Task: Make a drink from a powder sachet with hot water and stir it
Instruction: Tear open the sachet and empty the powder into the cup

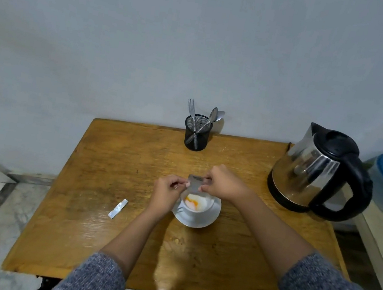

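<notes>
Head view shows your left hand (pixel 165 194) and right hand (pixel 223 183) pinching the silver sachet (pixel 194 185) between them, tilted over the white cup (pixel 197 204). The fingers of both hands are closed on the sachet's upper edges, left on the near-left edge, right on the top corner. Orange powder (pixel 192 202) already lies in the cup, which sits on a saucer (pixel 208 219) near the middle of the desk (pixel 113 157).

Expect the sachet to be feather-light, thin and crinkly, with a slick foil skin; it will fold or slip if you hold it loosely, so keep your pinch at the sealed edges and let the open mouth hang down. A gentle tap would probably free what clings inside.

The torn strip (pixel 118 208) lies well to the left of the cup. The kettle (pixel 317 169) at the right looks heavy and its steel body may be hot: take it only by the black handle. The cup is likely brittle, so steady it when pouring. Spoons stand in the mesh holder (pixel 196 133) at the back.
</notes>
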Demonstrator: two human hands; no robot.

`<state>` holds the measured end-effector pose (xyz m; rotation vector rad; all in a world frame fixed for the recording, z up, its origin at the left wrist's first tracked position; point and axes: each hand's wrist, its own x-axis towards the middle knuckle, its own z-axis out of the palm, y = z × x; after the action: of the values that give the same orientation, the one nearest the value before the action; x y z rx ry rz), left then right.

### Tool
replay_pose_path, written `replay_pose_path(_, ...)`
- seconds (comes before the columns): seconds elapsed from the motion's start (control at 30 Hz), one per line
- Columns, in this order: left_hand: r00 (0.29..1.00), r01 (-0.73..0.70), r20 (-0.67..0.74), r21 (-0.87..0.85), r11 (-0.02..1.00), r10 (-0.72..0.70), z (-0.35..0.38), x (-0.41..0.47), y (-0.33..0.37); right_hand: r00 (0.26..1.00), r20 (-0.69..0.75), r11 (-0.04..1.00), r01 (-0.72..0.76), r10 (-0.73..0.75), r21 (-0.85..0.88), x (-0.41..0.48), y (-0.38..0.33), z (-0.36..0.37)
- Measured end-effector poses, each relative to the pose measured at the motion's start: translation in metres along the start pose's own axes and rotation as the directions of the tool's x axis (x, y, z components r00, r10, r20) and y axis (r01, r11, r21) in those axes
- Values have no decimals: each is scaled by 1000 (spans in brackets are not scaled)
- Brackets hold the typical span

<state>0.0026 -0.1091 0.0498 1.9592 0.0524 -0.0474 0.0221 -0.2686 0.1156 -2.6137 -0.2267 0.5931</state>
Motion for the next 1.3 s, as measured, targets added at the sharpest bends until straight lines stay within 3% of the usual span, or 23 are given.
replay_pose_path(0.47, 999, 53, -10, -44, 998, -54, -3, -6, -6, 995, -17, 992, 100, -99, 72, 8, 4, 7)
replay_pose_path(0.73, 997, 75, -2, -106, 992, -75, -1, -10, 3, 994, -89, 981, 75, -60, 178, 4, 9, 4)
replay_pose_path(0.87, 992, 95, -61, -201, 975, -109, -14, -12, 7, 975, -221, 923, 77, 8, 376, 7, 0, 8)
replay_pose_path(1.0, 982, 76, -149, -263, 962, -119, -39, -17, 5, 950, -307, 880, 105, 48, 464, 14, -28, 22)
replay_pose_path(1.3, 921, 193, -303, -191, 962, -245, -96, -39, -43, 964, -266, 830, 140, 10, 540, 35, -91, 90)
